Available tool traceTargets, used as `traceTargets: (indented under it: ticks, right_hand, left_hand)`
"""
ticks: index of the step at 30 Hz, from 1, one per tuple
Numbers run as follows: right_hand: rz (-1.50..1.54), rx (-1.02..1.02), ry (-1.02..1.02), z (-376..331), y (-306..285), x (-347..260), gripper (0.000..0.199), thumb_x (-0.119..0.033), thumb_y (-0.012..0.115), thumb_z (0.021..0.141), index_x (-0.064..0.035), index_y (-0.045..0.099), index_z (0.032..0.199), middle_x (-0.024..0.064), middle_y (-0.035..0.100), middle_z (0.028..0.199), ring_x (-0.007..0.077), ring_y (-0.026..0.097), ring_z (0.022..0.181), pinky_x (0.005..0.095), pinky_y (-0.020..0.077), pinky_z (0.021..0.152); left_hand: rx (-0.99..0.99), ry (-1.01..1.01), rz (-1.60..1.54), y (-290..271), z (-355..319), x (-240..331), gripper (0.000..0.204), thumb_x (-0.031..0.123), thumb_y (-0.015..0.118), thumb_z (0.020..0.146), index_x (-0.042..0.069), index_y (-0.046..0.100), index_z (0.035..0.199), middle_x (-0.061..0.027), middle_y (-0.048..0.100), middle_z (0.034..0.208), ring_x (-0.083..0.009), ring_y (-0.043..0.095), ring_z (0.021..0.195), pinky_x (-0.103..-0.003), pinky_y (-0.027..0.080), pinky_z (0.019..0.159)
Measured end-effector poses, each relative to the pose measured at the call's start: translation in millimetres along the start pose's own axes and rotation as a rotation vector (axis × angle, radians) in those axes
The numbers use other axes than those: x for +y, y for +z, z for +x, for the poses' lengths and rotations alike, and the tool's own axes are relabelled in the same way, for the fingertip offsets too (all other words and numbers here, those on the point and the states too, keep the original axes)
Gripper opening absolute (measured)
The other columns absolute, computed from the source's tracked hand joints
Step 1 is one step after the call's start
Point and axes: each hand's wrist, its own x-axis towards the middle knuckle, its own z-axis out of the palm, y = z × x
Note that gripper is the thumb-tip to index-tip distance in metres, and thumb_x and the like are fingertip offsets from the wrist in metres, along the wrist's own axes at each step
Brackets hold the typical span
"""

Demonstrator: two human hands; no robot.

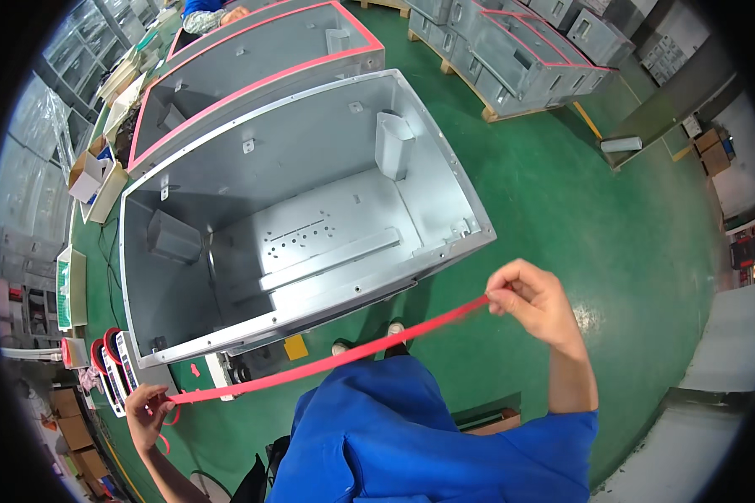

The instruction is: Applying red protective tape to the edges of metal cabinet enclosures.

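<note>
A long strip of red tape [335, 359] stretches between my two hands in front of the near metal box. My left hand [148, 414] pinches its left end low beside the box's near left corner, with a loose red curl hanging below. On the right, my right hand [530, 299] is closed on the other end, thumb against fingers, just off the box's near right corner. The open grey metal box [310, 201] has a bare flange rim with small holes. Inside it are two light grey angled pieces, a raised bar and a perforated floor. The strip hangs apart from the rim.
Behind stands another grey box [260, 63] with red strips along its rim. A person [205, 17] in blue is at the far end. More boxes [512, 67] sit on wooden pallets at right. At left are bins [71, 289] and red tape rolls [109, 348].
</note>
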Motion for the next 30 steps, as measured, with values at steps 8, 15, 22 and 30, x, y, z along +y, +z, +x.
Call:
traceTargets:
  ticks: [8, 15, 22, 30]
  right_hand:
    - [-0.072, -0.033, -0.013, 45.5, -14.4, -11.1, 0.007, -0.009, 0.058, 0.081, -0.0024, 0.055, 0.082, -0.0036, 0.05, 0.068, 0.0034, 0.043, 0.059, 0.0179, 0.0368, 0.053]
    - [-0.065, -0.017, 0.061, 57.4, -25.9, -11.4, 0.008, -0.007, 0.055, 0.081, -0.002, 0.053, 0.086, 0.0001, 0.053, 0.071, 0.0056, 0.051, 0.061, 0.0197, 0.0419, 0.053]
    - [-0.123, -0.093, 0.044, 66.9, -34.5, -1.5, 0.006, -0.007, 0.055, 0.08, -0.0021, 0.052, 0.082, 0.0006, 0.052, 0.069, 0.0063, 0.047, 0.057, 0.0204, 0.0392, 0.05]
    - [-0.163, -0.109, 0.14, 71.5, -34.0, -7.2, 0.008, -0.009, 0.057, 0.079, -0.0025, 0.053, 0.079, 0.0001, 0.053, 0.068, 0.0054, 0.047, 0.058, 0.0191, 0.0382, 0.05]
  left_hand:
    - [0.07, -0.016, 0.137, -11.3, 27.5, 16.3, 0.014, -0.006, 0.065, 0.064, 0.001, 0.06, 0.075, -0.0012, 0.052, 0.064, -0.0079, 0.046, 0.059, -0.022, 0.035, 0.054]
    - [0.121, -0.067, -0.204, -11.9, 30.9, 5.3, 0.009, -0.003, 0.061, 0.074, 0.0, 0.058, 0.083, 0.0022, 0.05, 0.067, -0.0052, 0.045, 0.062, -0.018, 0.034, 0.056]
    - [0.178, -0.076, -0.334, -10.1, 37.4, -12.7, 0.004, 0.001, 0.061, 0.077, 0.002, 0.057, 0.08, 0.0029, 0.053, 0.069, -0.0028, 0.043, 0.057, -0.016, 0.032, 0.05]
    - [0.251, -0.164, -0.541, -13.9, 39.3, -22.9, 0.004, 0.005, 0.062, 0.078, 0.004, 0.059, 0.08, 0.0018, 0.054, 0.065, -0.0038, 0.044, 0.054, -0.017, 0.031, 0.048]
